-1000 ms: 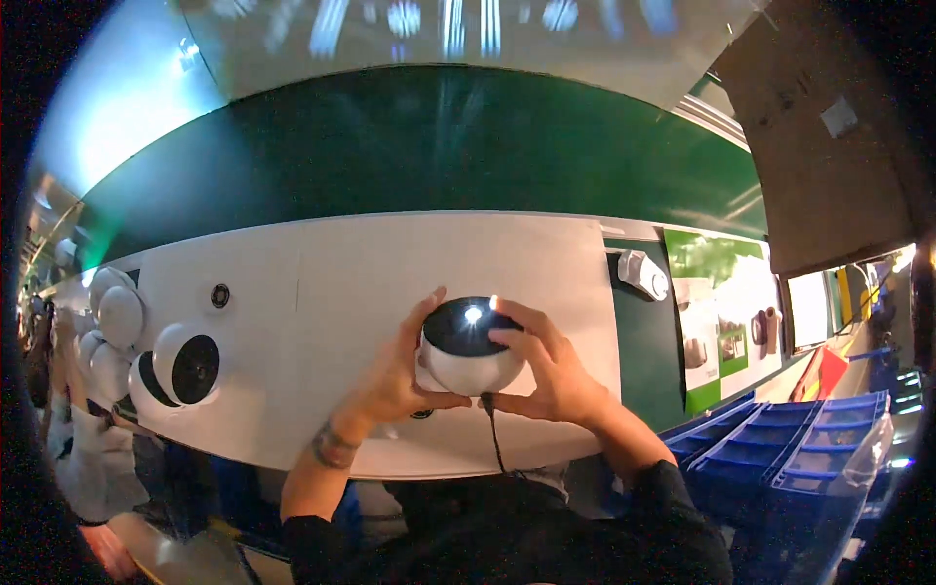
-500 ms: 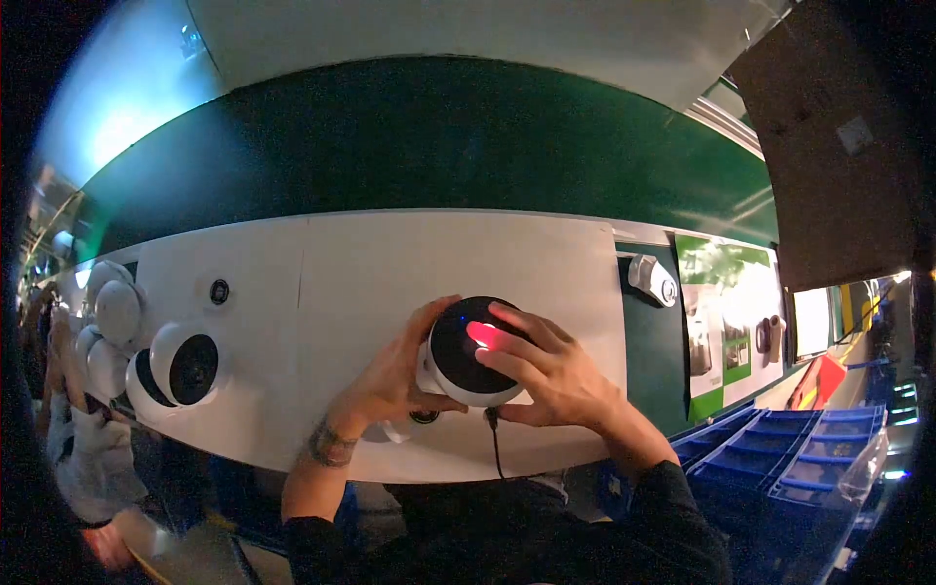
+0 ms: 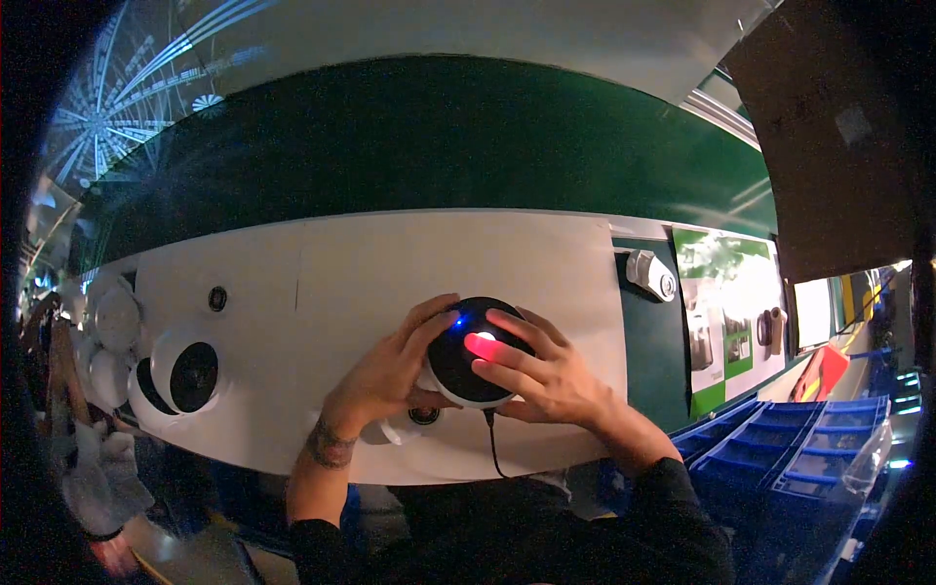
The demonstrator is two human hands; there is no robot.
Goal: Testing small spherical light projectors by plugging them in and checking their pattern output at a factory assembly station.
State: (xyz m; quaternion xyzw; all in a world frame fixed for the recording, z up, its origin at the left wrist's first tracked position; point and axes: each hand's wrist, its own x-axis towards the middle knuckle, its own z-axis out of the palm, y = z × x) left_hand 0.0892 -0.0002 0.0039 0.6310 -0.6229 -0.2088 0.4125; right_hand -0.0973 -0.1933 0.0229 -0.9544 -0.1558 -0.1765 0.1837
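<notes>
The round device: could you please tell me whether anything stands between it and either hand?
Nothing visible does: the left hand holds the device at its left, and the right hand lies directly across it. The cable leaves its near side.

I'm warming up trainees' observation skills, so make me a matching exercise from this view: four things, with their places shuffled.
Things
1. White round device with a lit black face
2. Thin black cable
3. Brown cardboard-like panel
4. Blue plastic bins

Places
A. Upper right of the view
B. Running toward the near edge of the white tabletop
C. Lower right of the view
D. Between the left hand and the right hand

Pairs: 1-D, 2-B, 3-A, 4-C
</notes>
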